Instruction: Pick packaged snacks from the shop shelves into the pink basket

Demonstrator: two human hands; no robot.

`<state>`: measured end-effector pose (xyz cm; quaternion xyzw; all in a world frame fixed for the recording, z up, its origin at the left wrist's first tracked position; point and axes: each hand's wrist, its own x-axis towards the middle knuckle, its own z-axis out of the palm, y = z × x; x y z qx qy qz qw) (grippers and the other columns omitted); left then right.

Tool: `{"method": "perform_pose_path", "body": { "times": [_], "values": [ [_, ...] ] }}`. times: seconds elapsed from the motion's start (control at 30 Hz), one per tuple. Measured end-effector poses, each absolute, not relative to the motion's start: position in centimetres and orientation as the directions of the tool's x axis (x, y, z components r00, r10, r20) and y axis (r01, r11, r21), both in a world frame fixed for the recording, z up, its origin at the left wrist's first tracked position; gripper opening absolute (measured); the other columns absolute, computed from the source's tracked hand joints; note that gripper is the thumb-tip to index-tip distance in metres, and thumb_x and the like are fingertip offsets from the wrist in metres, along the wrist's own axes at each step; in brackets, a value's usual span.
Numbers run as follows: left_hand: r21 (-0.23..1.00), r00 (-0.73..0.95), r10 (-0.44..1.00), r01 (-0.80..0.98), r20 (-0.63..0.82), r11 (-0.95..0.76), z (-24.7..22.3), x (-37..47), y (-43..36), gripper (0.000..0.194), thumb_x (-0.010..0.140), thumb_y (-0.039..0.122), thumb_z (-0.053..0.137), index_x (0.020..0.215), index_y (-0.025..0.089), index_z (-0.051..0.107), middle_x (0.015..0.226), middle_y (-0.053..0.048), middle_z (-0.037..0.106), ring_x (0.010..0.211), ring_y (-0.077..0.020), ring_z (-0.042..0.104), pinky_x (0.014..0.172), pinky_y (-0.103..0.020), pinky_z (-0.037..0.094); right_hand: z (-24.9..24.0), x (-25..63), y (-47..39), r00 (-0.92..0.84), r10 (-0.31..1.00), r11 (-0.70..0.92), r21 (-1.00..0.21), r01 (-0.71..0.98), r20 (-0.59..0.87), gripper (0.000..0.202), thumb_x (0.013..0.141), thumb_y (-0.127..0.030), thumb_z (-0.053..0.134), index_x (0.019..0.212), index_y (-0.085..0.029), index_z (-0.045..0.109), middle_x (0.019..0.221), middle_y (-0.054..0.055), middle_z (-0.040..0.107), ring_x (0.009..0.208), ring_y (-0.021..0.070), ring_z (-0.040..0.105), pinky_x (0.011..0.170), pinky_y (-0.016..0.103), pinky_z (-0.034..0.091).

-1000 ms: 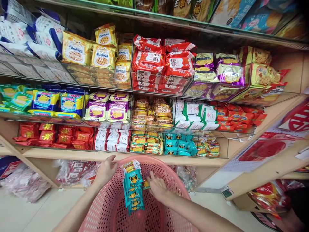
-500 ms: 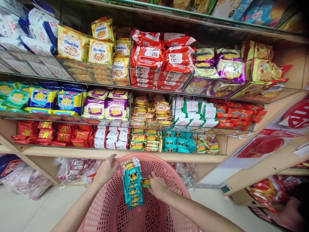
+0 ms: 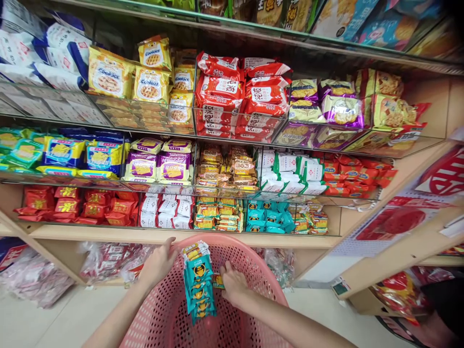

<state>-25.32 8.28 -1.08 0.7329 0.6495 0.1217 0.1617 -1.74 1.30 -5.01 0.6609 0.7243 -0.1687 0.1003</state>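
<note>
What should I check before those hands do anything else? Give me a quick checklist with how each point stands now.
1. Left hand at the rim of the pink perforated basket: ok.
2. Right hand within the basket's opening: ok.
3. Right hand's grip on the small yellowish packet: cannot tell; the hand hides part of it.
4. Teal packets in the basket, lined up in a row: ok.
5. Basket's support underneath: cannot tell; hidden.

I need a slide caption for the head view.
Right hand inside pink basket beside teal packets, left hand at rim.
</note>
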Motion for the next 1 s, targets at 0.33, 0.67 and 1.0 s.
{"method": "perform_pose_path", "body": {
  "times": [0.33,0.67,1.0],
  "values": [
    [0.401,0.162,0.986,0.907,-0.043,-0.131,-1.1,-25.2,8.1,0.04,0.09,0.046,0.03,0.111,0.023,0.055,0.102,-0.011,0.071,0.101,-0.0257,0.065,0.081,-0.033,0.046,3.8,1.7,5.6,0.04,0.983,0.045,-0.445,0.894,0.181,0.025,0.091,-0.028,0.037,0.096,-0.021,0.061,0.092,0.005,0.069,0.085,0.0197,0.065,0.072,0.027,0.044],
    [0.422,0.158,0.985,0.899,-0.075,-0.112,-0.8,-25.1,7.9,0.046,0.09,0.052,0.024,0.11,0.024,0.053,0.097,-0.013,0.071,0.099,-0.0296,0.066,0.078,-0.036,0.046,5.3,3.6,14.3,0.336,0.933,-0.147,-0.712,0.687,0.132,0.036,0.093,-0.026,0.031,0.107,-0.016,0.063,0.054,0.001,0.064,0.042,0.0122,0.056,0.052,0.021,0.043],
    [0.425,0.143,0.986,0.9,-0.082,-0.095,-0.6,-25.0,7.6,0.045,0.09,0.053,0.022,0.108,0.025,0.053,0.098,-0.013,0.07,0.1,-0.0316,0.065,0.08,-0.039,0.045,5.2,3.4,15.9,0.391,0.914,-0.228,-0.656,0.719,0.112,0.035,0.088,-0.021,0.036,0.071,-0.017,0.067,0.058,0.007,0.067,0.051,0.0142,0.062,0.052,0.02,0.044]
  ]
}}
